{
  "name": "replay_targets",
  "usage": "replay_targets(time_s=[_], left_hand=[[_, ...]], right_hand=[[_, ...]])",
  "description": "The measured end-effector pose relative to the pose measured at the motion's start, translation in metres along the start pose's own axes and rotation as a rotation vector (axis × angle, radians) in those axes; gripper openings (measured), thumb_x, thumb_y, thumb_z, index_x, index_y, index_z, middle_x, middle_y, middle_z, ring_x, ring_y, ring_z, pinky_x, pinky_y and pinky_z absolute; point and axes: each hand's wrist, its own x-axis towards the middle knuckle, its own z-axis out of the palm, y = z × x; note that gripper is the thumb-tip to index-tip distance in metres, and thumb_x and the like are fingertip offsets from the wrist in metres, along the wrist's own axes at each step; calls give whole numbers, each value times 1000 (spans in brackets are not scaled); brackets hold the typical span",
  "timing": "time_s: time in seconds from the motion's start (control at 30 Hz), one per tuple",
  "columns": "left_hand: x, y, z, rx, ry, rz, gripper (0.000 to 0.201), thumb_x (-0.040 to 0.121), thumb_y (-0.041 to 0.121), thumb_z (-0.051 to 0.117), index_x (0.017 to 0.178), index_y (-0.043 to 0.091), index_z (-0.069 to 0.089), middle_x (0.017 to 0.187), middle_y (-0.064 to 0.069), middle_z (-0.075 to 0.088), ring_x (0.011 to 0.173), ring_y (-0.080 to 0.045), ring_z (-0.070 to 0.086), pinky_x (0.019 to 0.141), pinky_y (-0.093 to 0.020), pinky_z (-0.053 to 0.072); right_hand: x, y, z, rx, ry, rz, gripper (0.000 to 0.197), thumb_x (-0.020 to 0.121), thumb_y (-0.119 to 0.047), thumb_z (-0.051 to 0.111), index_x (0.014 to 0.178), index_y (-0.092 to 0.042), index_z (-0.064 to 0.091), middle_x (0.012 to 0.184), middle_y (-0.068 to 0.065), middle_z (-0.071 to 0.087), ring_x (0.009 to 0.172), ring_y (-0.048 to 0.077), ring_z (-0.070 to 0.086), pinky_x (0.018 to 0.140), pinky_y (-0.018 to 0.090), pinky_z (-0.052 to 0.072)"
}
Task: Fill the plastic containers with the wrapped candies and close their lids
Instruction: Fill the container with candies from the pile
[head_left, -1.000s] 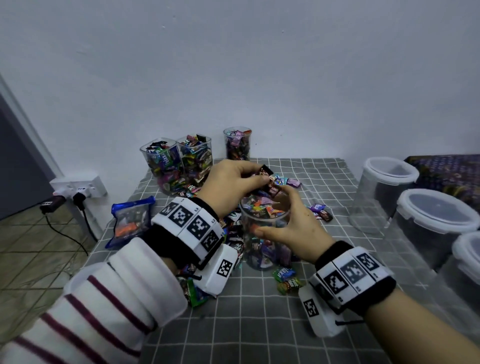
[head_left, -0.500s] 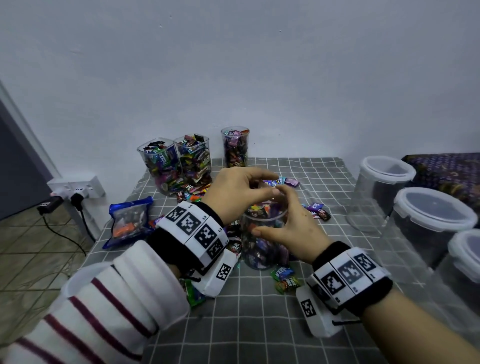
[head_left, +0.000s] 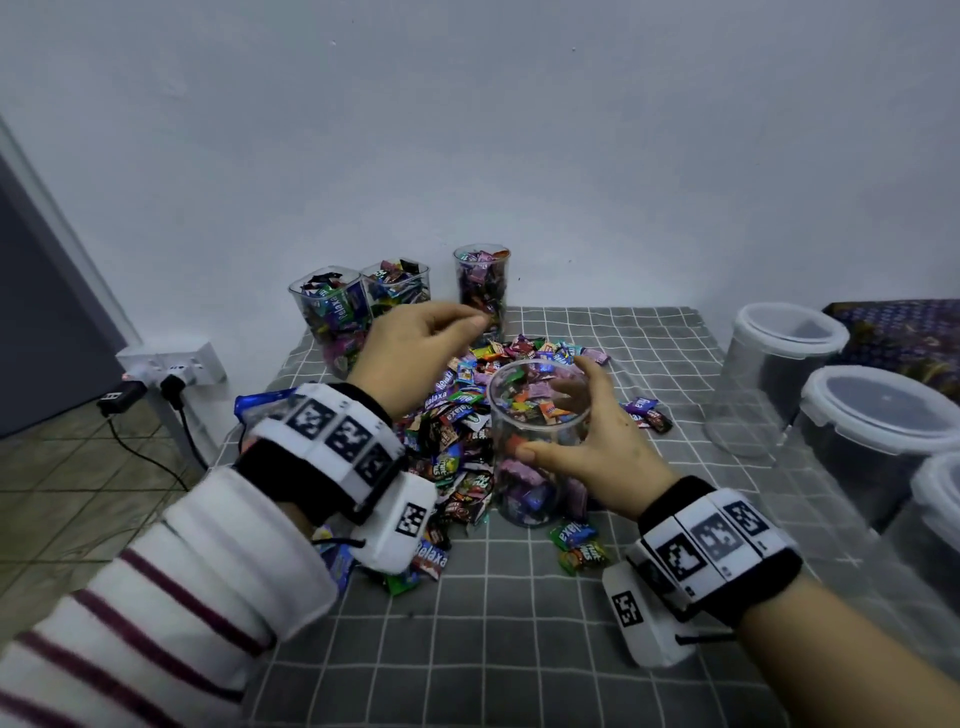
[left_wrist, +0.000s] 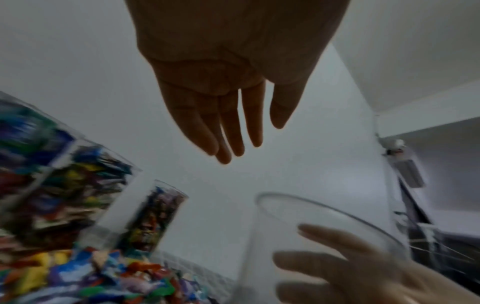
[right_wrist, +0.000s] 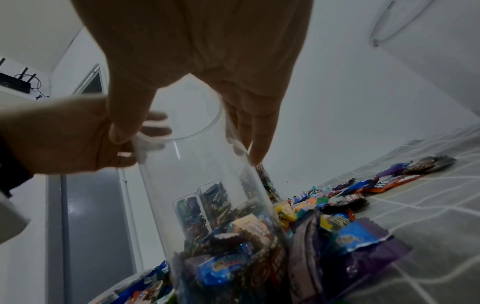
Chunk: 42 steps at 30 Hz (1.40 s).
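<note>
1. Orientation: the clear container (head_left: 537, 447) stands upright on the surface (head_left: 519, 649), long axis vertical, open mouth up. No lid is on it. Wrapped candies fill it partway; the upper section is clear, as the right wrist view confirms.

2. Right hand (head_left: 613, 447): grip grasping the container. The thumb (head_left: 524, 453) lies across the near wall below the rim; the fingers (right_wrist: 259, 131) curl round the far wall near the rim. The span is wide, matching the container's width.

3. Left hand (head_left: 415, 358): grip released, holding nothing. The left wrist view shows the fingers (left_wrist: 233, 127) extended and close together, with the thumb set apart. The hand hovers above the candies, clear of them.

4. Relative position: the container sits inside the right grip, with the palm at its 4 o'clock side. The left hand is at about 10 o'clock from the container mouth, near but apart from the rim.

5. Loose wrapped candies (head_left: 467, 415) lie heaped on the surface from 8 to 12 o'clock of the container, touching its base. A few more lie at 5 o'clock (head_left: 579, 545) and 2 o'clock (head_left: 647, 413).

6. Three filled containers (head_left: 395, 296) stand at the far edge, at 11 o'clock, uncovered.

7. Lidded tubs (head_left: 878, 415) stand at 3 o'clock, well apart.
</note>
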Motion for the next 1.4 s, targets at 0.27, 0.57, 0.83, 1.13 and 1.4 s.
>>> replay_targets(time_s=[0.27,0.57,0.83,1.13,1.4], left_hand=[[0,-70,-67,474,-206,-548,32,93,30,55,107,2,63,97,-13,63,71,-24,54,56,-27,42],[-13,-118,-49,721,-230,-642,46,91,44,53,125,13,58,130,-8,56,118,-26,51,95,-29,40],[4,-126,-22,551,-126,-703,64,91,40,55,142,7,36,145,-14,41,129,-32,43,102,-33,35],[19,-125,-6,643,-185,-740,61,91,44,54,135,2,43,135,-18,50,120,-32,50,95,-32,40],[21,-131,5,756,-267,-661,68,91,60,40,136,10,43,137,-14,49,122,-28,49,94,-29,39]], right_hand=[[-3,-2,-10,-78,-88,27,120,65,-25,85,149,-25,-1,127,-7,44,115,12,49,103,30,38],[-1,14,-24,-348,-342,208,73,81,-14,67,142,-17,28,136,2,48,119,16,47,98,27,38],[20,34,-39,-469,-169,353,78,84,-26,65,147,-14,21,141,12,44,125,26,45,101,33,38],[46,51,-53,-630,-59,471,72,87,-35,62,145,-10,27,139,16,43,124,29,45,95,33,39],[79,71,-53,-714,-68,609,65,90,-38,56,142,-9,31,142,18,39,127,32,42,101,37,37]])
